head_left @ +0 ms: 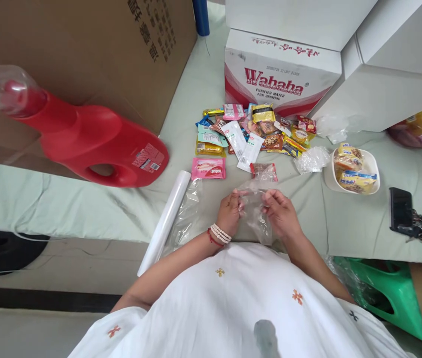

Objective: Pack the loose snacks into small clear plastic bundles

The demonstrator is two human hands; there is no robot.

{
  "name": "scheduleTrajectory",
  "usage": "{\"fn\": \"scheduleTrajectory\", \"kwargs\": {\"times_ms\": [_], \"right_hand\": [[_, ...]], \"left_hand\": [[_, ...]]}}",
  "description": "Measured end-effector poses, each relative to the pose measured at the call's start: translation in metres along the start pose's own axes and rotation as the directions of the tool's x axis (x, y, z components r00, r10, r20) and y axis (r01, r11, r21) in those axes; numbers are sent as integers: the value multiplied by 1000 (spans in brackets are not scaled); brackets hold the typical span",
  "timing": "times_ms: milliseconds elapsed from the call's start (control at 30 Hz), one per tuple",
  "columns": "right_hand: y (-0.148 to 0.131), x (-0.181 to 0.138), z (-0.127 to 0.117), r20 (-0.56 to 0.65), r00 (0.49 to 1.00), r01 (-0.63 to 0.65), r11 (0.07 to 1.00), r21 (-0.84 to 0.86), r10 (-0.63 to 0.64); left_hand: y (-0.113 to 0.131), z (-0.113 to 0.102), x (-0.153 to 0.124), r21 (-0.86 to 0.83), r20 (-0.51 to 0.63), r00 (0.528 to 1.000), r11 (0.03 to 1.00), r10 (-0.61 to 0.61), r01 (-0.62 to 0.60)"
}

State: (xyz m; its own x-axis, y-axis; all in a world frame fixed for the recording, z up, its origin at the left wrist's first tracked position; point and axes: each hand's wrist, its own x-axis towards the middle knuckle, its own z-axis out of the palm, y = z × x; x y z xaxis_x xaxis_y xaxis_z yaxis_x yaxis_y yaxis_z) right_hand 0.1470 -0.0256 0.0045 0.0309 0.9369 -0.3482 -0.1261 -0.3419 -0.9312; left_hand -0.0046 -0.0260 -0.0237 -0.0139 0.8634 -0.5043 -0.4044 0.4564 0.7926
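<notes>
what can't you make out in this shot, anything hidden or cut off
- Head view: the clear plastic bag is partly covered by the left hand and right hand; whether anything is inside cannot be told.
- The snack packets overlap, and most labels are too small to read.
- The red jug has a blurred cap end at the left edge.
- The green stool is half hidden under the table edge.

The clear bag (255,209) hides both hands' fingertips, while the snack pile (255,132) by the bed's far edge has unreadable labels.
</notes>
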Motion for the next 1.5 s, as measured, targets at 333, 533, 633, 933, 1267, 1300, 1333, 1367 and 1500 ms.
{"fn": "scheduleTrajectory", "kwargs": {"times_ms": [333, 533, 633, 933, 1267, 1300, 1333, 1367, 1500], "right_hand": [[20, -1, -114, -375, 923, -122, 991, -61, 91], [21, 1, -121, -319, 941, -190, 955, -227, 112], [23, -7, -128, -276, 951, -211, 943, -256, 138], [-35, -25, -198, -133, 974, -69, 318, -946, -185], [-74, 173, 17, 809, 588, 764, -336, -551, 11], [-71, 177, 18, 808, 589, 759, -355, -545, 21], [-69, 177, 14, 800, 600, 746, -369, -554, 12], [-70, 175, 8, 782, 623, 723, -373, -581, -11], [-89, 166, -15, 572, 806, 527, -255, -810, -151]], "left_hand": [[4, -43, 21, 805, -68, 879, 546, 473, -232], [-2, -35, 16, 809, 436, 724, 119, 535, -575], [-1, -30, 21, 547, 815, 528, -17, 238, -837], [1, -27, 21, 739, 659, 720, -9, 220, -674], [-16, -26, 12, 702, 712, 682, -188, 170, -687], [-17, -27, 12, 697, 717, 677, -190, 167, -691], [-17, -29, 12, 693, 721, 672, -190, 169, -695], [-17, -30, 12, 690, 724, 668, -188, 174, -699], [-19, -31, 13, 682, 731, 650, -176, 209, -710]]}}
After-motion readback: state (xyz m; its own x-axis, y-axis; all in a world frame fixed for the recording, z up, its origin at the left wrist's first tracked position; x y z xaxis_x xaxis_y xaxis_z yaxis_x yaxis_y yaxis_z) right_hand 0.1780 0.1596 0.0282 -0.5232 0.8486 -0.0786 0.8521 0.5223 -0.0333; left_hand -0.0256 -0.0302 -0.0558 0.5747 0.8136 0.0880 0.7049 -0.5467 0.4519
